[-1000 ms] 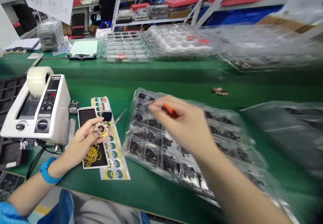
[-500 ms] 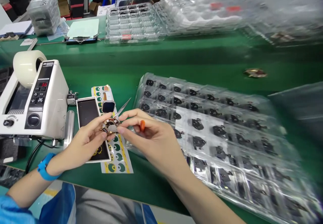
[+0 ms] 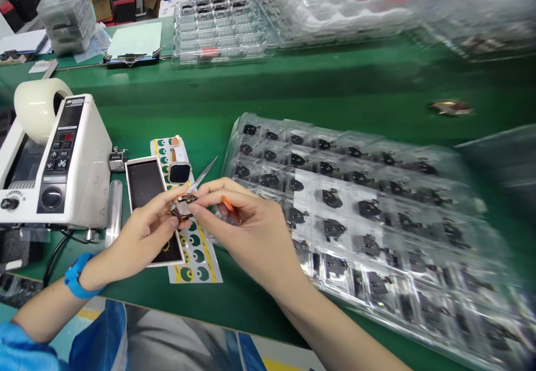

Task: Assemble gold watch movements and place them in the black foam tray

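Note:
My left hand is closed, its thumb and fingers pinching a small round watch part with a coppery rim and pale centre. The closed right hand has thumb and fingertips at that part's right edge. An orange stick-like tool crosses my right fingers; its working end is hidden. Behind the fingertips, a pointed silver blade-like tool slants up; whether it is held or lies on the bench, I cannot tell. Below the hands are a black-lined white tray and a sticker sheet. A square-screened watch lies beyond.
At left stands a white tape dispenser, a metal bar beside it. Stacked clear trays of black parts spread rightward. Another round part lies far right. A clipboard and more clear trays line the back shelf.
The orange tool has tilted and shifted slightly left within my right hand, whose fingertips have moved a little left over the round watch part. The view has shifted slightly.

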A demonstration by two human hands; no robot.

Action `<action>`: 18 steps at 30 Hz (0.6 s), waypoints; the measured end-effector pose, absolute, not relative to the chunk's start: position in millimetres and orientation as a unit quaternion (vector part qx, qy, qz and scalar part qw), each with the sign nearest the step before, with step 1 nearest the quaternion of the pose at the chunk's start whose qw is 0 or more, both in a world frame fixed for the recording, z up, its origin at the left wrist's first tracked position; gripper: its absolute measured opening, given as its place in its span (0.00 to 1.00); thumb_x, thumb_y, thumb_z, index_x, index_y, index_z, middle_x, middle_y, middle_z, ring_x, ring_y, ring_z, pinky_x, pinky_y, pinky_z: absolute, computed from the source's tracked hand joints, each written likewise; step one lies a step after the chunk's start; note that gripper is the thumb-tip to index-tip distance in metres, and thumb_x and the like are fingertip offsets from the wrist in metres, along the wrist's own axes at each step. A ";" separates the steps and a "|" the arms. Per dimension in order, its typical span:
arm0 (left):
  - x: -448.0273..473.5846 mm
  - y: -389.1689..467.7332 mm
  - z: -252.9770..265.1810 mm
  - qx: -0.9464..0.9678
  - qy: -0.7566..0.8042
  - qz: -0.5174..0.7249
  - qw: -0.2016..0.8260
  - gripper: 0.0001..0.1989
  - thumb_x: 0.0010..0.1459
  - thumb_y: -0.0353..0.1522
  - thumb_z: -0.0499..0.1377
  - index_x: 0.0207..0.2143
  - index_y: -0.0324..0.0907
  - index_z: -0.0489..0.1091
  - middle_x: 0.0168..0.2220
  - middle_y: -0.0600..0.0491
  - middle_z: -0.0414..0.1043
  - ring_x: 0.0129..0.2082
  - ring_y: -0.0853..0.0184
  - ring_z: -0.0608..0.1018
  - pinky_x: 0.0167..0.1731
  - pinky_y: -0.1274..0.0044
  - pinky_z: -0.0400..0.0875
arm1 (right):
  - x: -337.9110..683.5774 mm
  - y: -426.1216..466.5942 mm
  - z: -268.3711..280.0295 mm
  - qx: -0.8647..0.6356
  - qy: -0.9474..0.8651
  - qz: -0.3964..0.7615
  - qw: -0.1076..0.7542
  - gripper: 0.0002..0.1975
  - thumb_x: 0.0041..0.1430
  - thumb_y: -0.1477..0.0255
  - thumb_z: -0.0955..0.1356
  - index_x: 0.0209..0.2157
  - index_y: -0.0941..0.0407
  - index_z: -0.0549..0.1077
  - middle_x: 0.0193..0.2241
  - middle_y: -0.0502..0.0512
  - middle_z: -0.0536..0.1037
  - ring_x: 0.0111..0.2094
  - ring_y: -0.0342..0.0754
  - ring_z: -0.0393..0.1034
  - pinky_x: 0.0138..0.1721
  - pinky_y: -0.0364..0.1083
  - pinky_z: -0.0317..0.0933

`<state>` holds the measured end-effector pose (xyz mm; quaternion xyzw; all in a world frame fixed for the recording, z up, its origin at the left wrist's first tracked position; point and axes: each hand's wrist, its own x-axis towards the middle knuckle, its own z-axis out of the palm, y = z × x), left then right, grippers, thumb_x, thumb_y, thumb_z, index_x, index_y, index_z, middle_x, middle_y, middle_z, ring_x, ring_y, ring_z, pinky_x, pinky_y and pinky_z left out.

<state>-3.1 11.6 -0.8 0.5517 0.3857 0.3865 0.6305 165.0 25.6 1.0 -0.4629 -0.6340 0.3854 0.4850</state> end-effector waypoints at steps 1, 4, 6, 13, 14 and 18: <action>-2.7 11.0 -1.0 0.546 0.384 0.391 0.634 0.20 0.64 0.28 0.52 0.58 0.44 0.64 0.49 0.50 0.75 0.48 0.67 0.75 0.51 0.76 0.72 | 163.6 25.0 -0.3 -0.465 -0.634 0.371 0.493 0.08 0.54 0.78 0.68 0.22 0.55 0.73 0.28 0.50 0.74 0.27 0.43 0.68 0.28 0.43 0.65; -0.3 9.4 -1.4 0.522 0.373 0.417 0.644 0.18 0.64 0.26 0.52 0.54 0.46 0.67 0.48 0.51 0.74 0.47 0.69 0.76 0.50 0.77 0.72 | 159.5 23.2 -4.4 -0.469 -0.644 0.325 0.509 0.08 0.54 0.79 0.68 0.24 0.55 0.73 0.28 0.49 0.75 0.28 0.43 0.69 0.29 0.43 0.65; 1.9 9.0 -1.6 0.508 0.371 0.435 0.644 0.16 0.63 0.26 0.52 0.51 0.46 0.69 0.46 0.52 0.75 0.45 0.70 0.76 0.48 0.79 0.73 | 157.3 22.1 -6.6 -0.468 -0.659 0.297 0.509 0.08 0.55 0.79 0.68 0.24 0.55 0.72 0.29 0.49 0.75 0.30 0.43 0.70 0.31 0.43 0.66; 5.4 9.5 -2.6 0.508 0.422 0.449 0.602 0.13 0.60 0.25 0.55 0.47 0.42 0.70 0.33 0.55 0.72 0.35 0.72 0.75 0.41 0.81 0.74 | 154.4 21.0 -8.4 -0.452 -0.703 0.222 0.502 0.07 0.56 0.80 0.67 0.27 0.55 0.72 0.31 0.51 0.75 0.33 0.45 0.72 0.32 0.44 0.66; 5.2 9.5 -2.6 0.511 0.427 0.447 0.597 0.13 0.60 0.25 0.55 0.47 0.42 0.70 0.32 0.55 0.71 0.34 0.72 0.75 0.40 0.81 0.74 | 154.5 21.0 -8.6 -0.451 -0.706 0.217 0.501 0.07 0.57 0.81 0.67 0.28 0.55 0.72 0.31 0.52 0.75 0.33 0.45 0.72 0.32 0.44 0.67; 5.3 9.7 -2.9 0.516 0.444 0.444 0.583 0.12 0.59 0.25 0.57 0.46 0.41 0.70 0.32 0.55 0.73 0.32 0.74 0.74 0.34 0.84 0.71 | 154.6 19.7 -10.5 -0.451 -0.712 0.199 0.500 0.08 0.57 0.81 0.67 0.28 0.54 0.71 0.31 0.52 0.75 0.34 0.46 0.72 0.32 0.45 0.67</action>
